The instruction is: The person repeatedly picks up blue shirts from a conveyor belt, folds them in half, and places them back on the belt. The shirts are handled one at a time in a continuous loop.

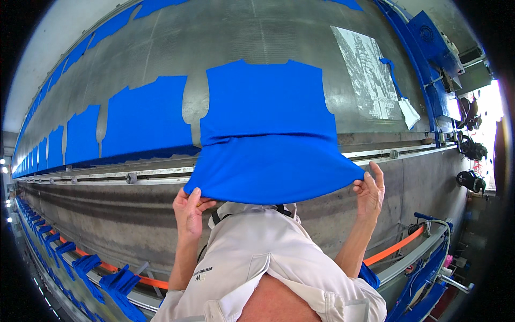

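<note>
A blue cut shirt panel (271, 107) lies with its upper part flat on the long dark table (268, 32). Its lower part hangs off the near edge toward me, with a crease running across it where it leaves the tabletop. My left hand (189, 212) pinches the panel's near left corner between thumb and fingers. At the near right corner, my right hand (370, 193) pinches the fabric, its other fingers raised. Between both hands the hem is drawn out and sags in a curve.
More blue panels (147, 115) lie in a row to the left. A printed white pattern (367, 75) shows on the table at right, beside a small white cloth (409, 112). A metal rail (131, 177) runs along the near edge. Blue machinery (432, 43) stands at far right.
</note>
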Demonstrator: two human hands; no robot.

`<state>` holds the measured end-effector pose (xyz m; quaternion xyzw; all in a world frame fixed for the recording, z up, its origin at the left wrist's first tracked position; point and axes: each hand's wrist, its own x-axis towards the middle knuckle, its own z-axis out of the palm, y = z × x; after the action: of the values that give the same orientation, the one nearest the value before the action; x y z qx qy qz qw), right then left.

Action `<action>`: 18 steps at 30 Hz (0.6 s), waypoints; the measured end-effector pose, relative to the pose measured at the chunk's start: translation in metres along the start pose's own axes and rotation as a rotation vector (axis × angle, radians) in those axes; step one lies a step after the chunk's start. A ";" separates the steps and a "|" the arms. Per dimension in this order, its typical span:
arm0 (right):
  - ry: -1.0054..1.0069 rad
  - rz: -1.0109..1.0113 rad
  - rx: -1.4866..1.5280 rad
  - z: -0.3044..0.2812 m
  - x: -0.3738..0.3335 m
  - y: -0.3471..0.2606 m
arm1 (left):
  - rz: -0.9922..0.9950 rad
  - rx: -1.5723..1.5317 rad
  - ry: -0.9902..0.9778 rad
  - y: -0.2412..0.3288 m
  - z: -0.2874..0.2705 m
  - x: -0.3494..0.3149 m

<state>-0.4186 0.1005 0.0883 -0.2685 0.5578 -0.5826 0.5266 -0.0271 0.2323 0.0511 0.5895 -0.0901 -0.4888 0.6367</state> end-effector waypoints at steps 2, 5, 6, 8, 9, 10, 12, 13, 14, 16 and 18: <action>-0.021 -0.035 0.019 0.005 0.008 -0.006 | 0.036 -0.008 -0.032 0.015 0.011 -0.001; -0.065 -0.040 0.026 0.014 0.031 -0.005 | 0.079 0.001 -0.062 0.025 0.024 0.009; -0.073 -0.053 -0.011 0.021 0.041 -0.002 | 0.077 -0.012 -0.017 0.025 0.029 0.014; -0.083 -0.082 -0.080 0.036 0.059 0.010 | 0.074 -0.034 0.063 0.021 0.044 0.031; -0.109 -0.103 -0.237 0.043 0.069 0.019 | 0.097 -0.010 0.107 0.013 0.046 0.043; -0.199 -0.150 -0.320 0.040 0.084 0.040 | 0.082 0.019 0.113 0.002 0.044 0.059; -0.326 -0.249 -0.873 0.045 0.102 0.067 | 0.066 0.061 0.124 -0.025 0.036 0.092; -0.432 -0.358 -0.995 0.046 0.108 0.081 | 0.061 0.096 0.157 -0.035 0.037 0.103; -0.539 -0.471 -1.113 0.048 0.113 0.092 | 0.056 0.131 0.190 -0.044 0.038 0.113; -0.627 -0.526 -1.289 0.053 0.120 0.100 | 0.081 0.220 0.280 -0.050 0.041 0.123; -0.591 -0.568 -1.375 0.054 0.122 0.101 | 0.138 0.328 0.389 -0.051 0.040 0.127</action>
<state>-0.3749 -0.0131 -0.0273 -0.8079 0.5398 -0.1248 0.2008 -0.0167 0.1218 -0.0390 0.7602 -0.0839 -0.3006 0.5698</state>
